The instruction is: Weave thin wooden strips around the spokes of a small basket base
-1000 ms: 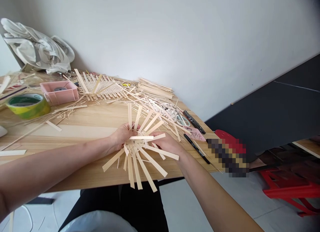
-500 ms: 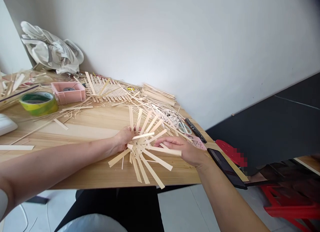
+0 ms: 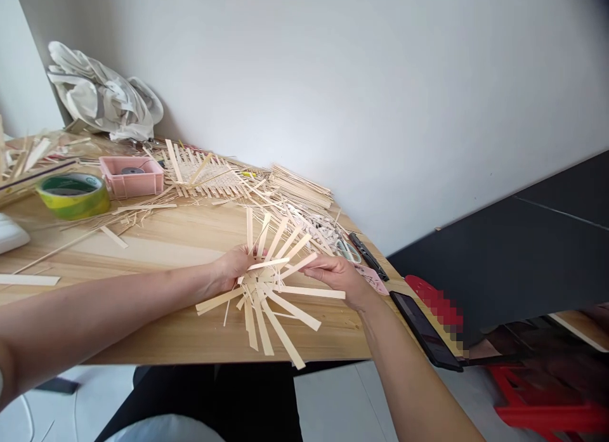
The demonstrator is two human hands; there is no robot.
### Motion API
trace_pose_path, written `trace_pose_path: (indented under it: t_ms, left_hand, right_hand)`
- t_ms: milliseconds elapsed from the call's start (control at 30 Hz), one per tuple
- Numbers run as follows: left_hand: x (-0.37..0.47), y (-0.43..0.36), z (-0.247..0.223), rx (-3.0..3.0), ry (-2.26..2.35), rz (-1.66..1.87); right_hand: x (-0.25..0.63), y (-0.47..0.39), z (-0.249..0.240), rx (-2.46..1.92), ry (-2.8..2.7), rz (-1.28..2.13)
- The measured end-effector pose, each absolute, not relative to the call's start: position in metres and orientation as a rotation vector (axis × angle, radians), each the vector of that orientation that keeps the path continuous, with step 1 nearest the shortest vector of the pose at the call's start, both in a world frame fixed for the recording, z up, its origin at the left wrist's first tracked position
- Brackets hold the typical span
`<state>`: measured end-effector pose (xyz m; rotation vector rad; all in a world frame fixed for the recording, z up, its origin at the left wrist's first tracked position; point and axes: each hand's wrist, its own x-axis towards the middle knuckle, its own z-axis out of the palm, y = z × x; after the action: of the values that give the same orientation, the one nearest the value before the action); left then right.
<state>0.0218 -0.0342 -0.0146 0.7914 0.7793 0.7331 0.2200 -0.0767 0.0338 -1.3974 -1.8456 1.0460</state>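
Note:
A small woven piece of flat bamboo strips [image 3: 261, 282] is held above the table's front part, its loose strip ends fanning out all round. My left hand [image 3: 234, 268] grips its left edge; some of those fingers are hidden behind the strips. On the other side, my right hand [image 3: 339, 276] is closed with thumb and fingers at the outer end of one bamboo strip [image 3: 299, 266] that points up and to the right. Another long strip [image 3: 311, 293] reaches out just below that hand.
Behind lie a larger woven mat [image 3: 209, 175], a stack of strips [image 3: 302, 188], and scissors [image 3: 349, 252]. A pink box [image 3: 133, 183] and a tape roll [image 3: 73, 198] stand at the left. A black phone [image 3: 425, 331] lies at the right edge.
My right hand has moved up slightly and closed on the end of an upper-right strip. The woven piece has shifted a little down and left in view, still in my left hand.

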Motion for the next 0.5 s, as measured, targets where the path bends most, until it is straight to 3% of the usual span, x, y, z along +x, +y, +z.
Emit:
trace_pose_path:
  t_ms: [300, 500]
  left_hand:
    - [0.022, -0.035, -0.018, 0.866, 0.779, 0.700]
    - [0.024, -0.037, -0.015, 0.907, 0.832, 0.713]
  right_hand:
    - [0.211, -0.063, 0.060, -1.564, -1.873, 1.209]
    - [0.188, -0.071, 0.101, -1.815, -2.331, 0.831]
